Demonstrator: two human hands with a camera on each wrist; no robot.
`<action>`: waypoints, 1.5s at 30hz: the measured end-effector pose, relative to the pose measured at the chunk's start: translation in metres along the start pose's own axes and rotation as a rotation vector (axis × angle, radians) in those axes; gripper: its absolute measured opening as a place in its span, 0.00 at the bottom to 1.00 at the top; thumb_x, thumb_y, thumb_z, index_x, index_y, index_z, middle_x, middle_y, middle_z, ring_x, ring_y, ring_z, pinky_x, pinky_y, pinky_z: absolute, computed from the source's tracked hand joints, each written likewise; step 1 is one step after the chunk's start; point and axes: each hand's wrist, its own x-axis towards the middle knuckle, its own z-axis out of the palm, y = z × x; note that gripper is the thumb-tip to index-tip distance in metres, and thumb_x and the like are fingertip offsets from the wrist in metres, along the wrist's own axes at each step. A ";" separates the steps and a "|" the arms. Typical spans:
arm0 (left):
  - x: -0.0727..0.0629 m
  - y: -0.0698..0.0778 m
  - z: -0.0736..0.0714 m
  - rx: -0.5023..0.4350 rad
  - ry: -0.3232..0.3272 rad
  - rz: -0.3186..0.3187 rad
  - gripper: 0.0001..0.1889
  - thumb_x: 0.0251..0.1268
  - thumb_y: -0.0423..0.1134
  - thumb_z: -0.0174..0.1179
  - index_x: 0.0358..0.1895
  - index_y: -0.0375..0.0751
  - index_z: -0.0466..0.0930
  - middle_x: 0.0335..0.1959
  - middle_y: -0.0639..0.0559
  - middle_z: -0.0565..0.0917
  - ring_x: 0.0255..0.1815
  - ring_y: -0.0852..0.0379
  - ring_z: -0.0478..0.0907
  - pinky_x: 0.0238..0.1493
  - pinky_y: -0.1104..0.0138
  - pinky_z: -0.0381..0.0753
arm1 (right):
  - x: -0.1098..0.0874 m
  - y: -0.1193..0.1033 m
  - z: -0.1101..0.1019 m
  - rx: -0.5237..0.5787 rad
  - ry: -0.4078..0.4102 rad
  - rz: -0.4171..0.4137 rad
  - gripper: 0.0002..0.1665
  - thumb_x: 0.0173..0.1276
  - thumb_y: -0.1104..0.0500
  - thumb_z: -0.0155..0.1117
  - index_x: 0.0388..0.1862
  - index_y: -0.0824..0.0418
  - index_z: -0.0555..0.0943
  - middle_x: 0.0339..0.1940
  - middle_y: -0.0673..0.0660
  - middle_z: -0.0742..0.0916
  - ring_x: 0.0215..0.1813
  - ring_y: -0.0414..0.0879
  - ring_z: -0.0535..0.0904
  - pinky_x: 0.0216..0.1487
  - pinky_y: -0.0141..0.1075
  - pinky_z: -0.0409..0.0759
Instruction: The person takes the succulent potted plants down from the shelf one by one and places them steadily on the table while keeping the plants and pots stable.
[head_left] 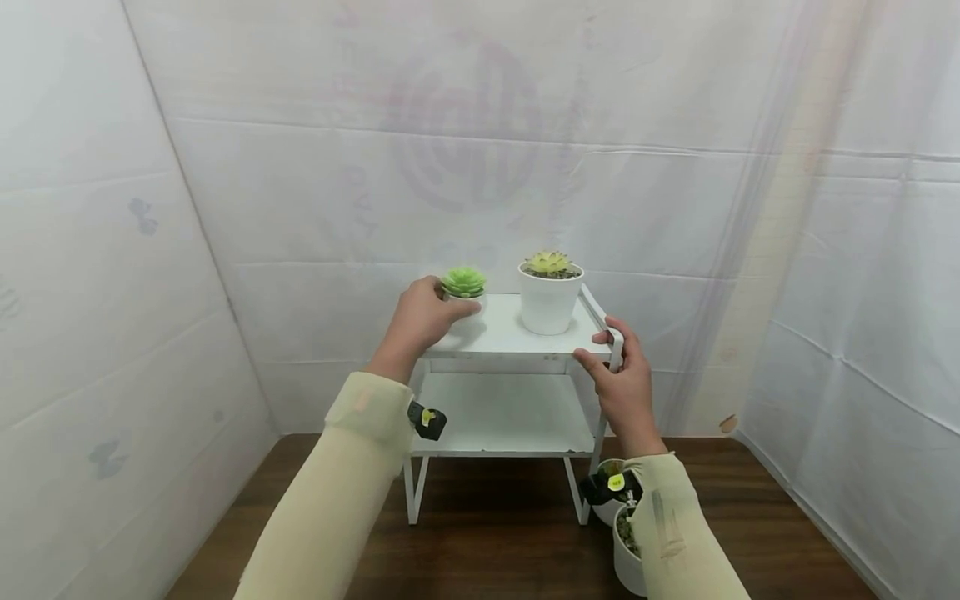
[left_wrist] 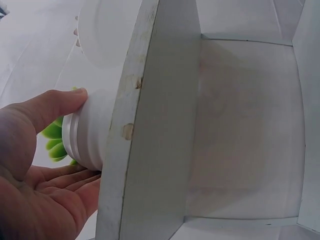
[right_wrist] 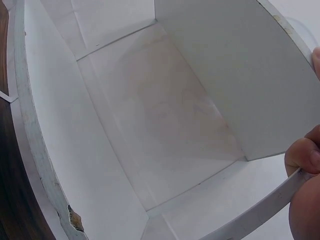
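A white two-tier shelf (head_left: 502, 408) stands on the table. At the left of its top board, my left hand (head_left: 427, 318) holds a small white pot with a bright green succulent (head_left: 463, 282). The left wrist view shows the thumb at the rim of this pot (left_wrist: 92, 132) and the fingers around its other side, its base right at the board. To the right sits a bigger white pot with a yellow-green succulent (head_left: 549, 302). My right hand (head_left: 628, 387) grips the white side rail (right_wrist: 265, 207) at the shelf's front right corner.
Two more white pots stand on the brown table (head_left: 487, 550) by the shelf's right leg; the nearer pot (head_left: 628, 558) is partly behind my right sleeve. Pale sheeting (head_left: 480, 200) hangs behind and on both sides. The board edges are chipped.
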 end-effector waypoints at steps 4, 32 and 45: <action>-0.003 0.000 -0.003 -0.004 0.002 0.003 0.38 0.56 0.55 0.66 0.65 0.35 0.67 0.58 0.41 0.77 0.57 0.46 0.74 0.59 0.52 0.75 | 0.000 0.001 0.000 -0.004 -0.007 0.003 0.41 0.59 0.45 0.72 0.70 0.42 0.66 0.50 0.39 0.76 0.23 0.38 0.65 0.23 0.29 0.69; -0.045 -0.010 -0.050 -0.141 -0.048 0.118 0.34 0.57 0.56 0.67 0.64 0.44 0.71 0.61 0.47 0.79 0.63 0.48 0.74 0.62 0.50 0.72 | 0.003 -0.002 -0.006 0.009 -0.007 -0.017 0.38 0.61 0.48 0.72 0.68 0.44 0.67 0.48 0.38 0.76 0.20 0.35 0.64 0.22 0.28 0.67; -0.065 -0.022 -0.068 -0.122 -0.056 0.121 0.32 0.58 0.56 0.67 0.62 0.44 0.72 0.60 0.48 0.80 0.62 0.50 0.75 0.61 0.52 0.73 | 0.001 -0.008 -0.009 0.029 -0.016 0.008 0.38 0.62 0.51 0.71 0.70 0.46 0.66 0.49 0.40 0.76 0.20 0.35 0.64 0.22 0.28 0.67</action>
